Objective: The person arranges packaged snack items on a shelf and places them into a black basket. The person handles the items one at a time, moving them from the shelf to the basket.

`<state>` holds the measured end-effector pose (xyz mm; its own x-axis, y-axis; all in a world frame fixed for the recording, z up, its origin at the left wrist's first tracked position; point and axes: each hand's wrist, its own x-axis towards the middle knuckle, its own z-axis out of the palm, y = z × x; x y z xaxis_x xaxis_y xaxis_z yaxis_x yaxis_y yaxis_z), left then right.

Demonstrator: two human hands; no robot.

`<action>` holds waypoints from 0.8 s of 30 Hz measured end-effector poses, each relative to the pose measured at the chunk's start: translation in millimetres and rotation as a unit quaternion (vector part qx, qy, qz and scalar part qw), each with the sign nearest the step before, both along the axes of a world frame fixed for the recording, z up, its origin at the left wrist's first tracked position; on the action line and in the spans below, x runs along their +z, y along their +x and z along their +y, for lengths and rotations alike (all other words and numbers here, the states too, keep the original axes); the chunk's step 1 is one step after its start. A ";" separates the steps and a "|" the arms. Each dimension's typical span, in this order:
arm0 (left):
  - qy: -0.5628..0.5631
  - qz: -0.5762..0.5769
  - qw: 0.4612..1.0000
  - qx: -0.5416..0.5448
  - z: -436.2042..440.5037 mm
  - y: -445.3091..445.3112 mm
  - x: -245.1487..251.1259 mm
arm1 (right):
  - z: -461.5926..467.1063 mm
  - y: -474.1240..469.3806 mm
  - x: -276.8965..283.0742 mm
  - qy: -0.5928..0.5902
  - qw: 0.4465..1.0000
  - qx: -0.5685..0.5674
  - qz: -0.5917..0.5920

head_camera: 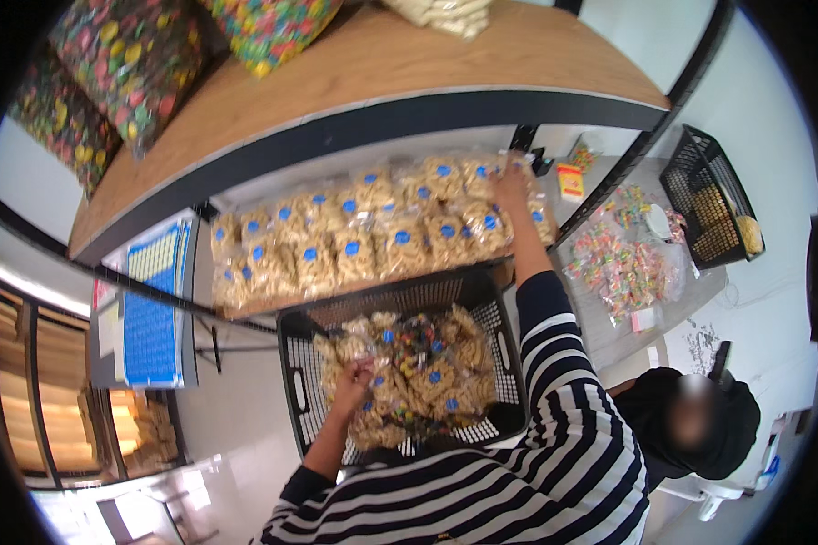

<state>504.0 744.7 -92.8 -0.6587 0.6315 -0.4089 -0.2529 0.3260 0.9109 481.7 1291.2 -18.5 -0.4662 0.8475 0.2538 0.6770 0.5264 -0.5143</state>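
My right hand [511, 180] reaches to the right end of a shelf and touches the clear plastic snack packs there; whether it grips one is unclear. Rows of these packs [356, 252], tan with round blue stickers, cover the shelf. Below the shelf edge, a black perforated plastic basket [514, 381] holds more tan packs [433, 381] and some packs of multicoloured pieces [416, 340]. Over the left part of the basket is my left hand [356, 381], fingers bent close to the packs; I cannot tell if it holds one.
An upper wooden shelf [382, 65] carries large bags of colourful snacks [133, 61]. At right, a grey table [600, 334] bears small candy packs [620, 272] and a black basket [705, 197]. A person [688, 422] is close on the right. Blue printed sheets [151, 313] lie at left.
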 end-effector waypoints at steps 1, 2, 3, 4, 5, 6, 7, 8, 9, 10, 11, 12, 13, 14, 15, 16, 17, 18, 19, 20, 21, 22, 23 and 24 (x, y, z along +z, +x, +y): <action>-0.009 0.019 1.000 0.006 -11.8 -1.5 -7.6 | -17.0 2.5 20.9 0.007 1.000 0.010 0.013; 0.000 0.001 1.000 0.029 -10.7 -5.5 -0.7 | -27.0 13.9 30.2 0.054 0.997 0.029 0.056; 0.006 -0.016 0.998 0.054 -13.7 -6.8 8.4 | -42.8 25.2 35.5 0.096 0.989 0.047 0.101; 0.003 -0.022 0.997 0.075 -17.3 -8.6 7.1 | -67.2 30.8 48.2 0.053 0.982 0.082 0.161; 0.000 -0.025 0.995 0.097 -23.0 -11.5 4.7 | -100.5 36.4 61.7 0.007 0.968 0.115 0.223; 0.000 -0.026 0.993 0.112 -27.8 -16.1 1.9 | -132.2 44.1 66.8 -0.035 0.948 0.140 0.285; -0.017 -0.034 0.993 0.113 -32.2 -20.9 0.5 | -162.1 51.9 65.0 -0.043 0.946 0.157 0.281; -0.033 -0.041 0.992 0.116 -36.5 -25.9 -2.1 | -193.0 56.9 60.9 -0.051 0.943 0.174 0.279; -0.050 -0.050 0.991 0.113 -39.8 -29.7 -4.6 | -223.0 61.0 47.7 -0.090 0.918 0.212 0.322; -0.043 -0.046 0.991 0.120 -43.6 -31.8 -8.9 | -253.6 66.1 34.2 -0.150 0.924 0.222 0.273; -0.050 -0.052 0.990 0.118 -45.4 -35.5 -12.4 | -277.5 67.3 10.2 -0.157 0.909 0.270 0.274; -0.059 -0.059 0.989 0.119 -48.7 -38.6 -15.3 | -304.2 69.1 -23.4 -0.264 0.891 0.272 0.249; -0.067 -0.065 0.989 0.115 -51.1 -42.2 -17.9 | -322.5 72.2 -60.6 -0.260 0.897 0.299 0.194; -0.031 -0.050 0.990 0.125 -56.5 -43.3 -28.5 | -339.1 72.3 -95.6 -0.257 0.898 0.330 0.139; -0.031 -0.057 0.989 0.131 -59.4 -46.4 -32.9 | -355.8 73.1 -126.1 -0.291 0.897 0.331 0.028; -0.033 -0.064 0.988 0.138 -63.6 -48.6 -35.4 | -370.2 71.0 -152.4 -0.322 0.884 0.329 -0.084; -0.035 -0.071 0.986 0.143 -67.6 -49.3 -35.5 | -380.5 66.1 -179.2 -0.303 0.889 0.324 -0.115; -0.035 -0.061 0.988 0.136 -64.7 -50.4 -20.2 | -392.7 64.7 -207.9 -0.287 0.893 0.314 -0.146; -0.042 -0.056 0.989 0.132 -70.2 -53.2 -19.8 | -402.2 53.9 -208.0 -0.266 0.894 0.312 -0.178; -0.050 -0.050 0.989 0.127 -76.0 -56.1 -18.9 | -409.4 45.1 -207.4 -0.303 0.880 0.285 -0.230; -0.056 -0.045 0.990 0.118 -81.7 -57.7 -20.7 | -412.3 34.7 -197.3 -0.333 0.863 0.253 -0.282; -0.052 -0.036 0.992 0.107 -90.0 -60.4 -24.5 | -419.5 29.0 -214.5 -0.289 0.877 0.247 -0.294; -0.060 -0.019 0.993 0.097 -95.0 -63.1 -27.4 | -424.9 24.1 -217.3 -0.245 0.889 0.239 -0.304; -0.067 -0.005 0.993 0.095 -101.0 -63.5 -30.8 | -426.5 18.5 -210.5 -0.330 0.874 0.221 -0.280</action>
<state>440.5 643.6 -123.6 -0.7564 0.4350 -0.4885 -0.3306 0.3902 0.8593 500.1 864.6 -229.0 -0.6796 0.4298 -0.5945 0.7255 0.5135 -0.4582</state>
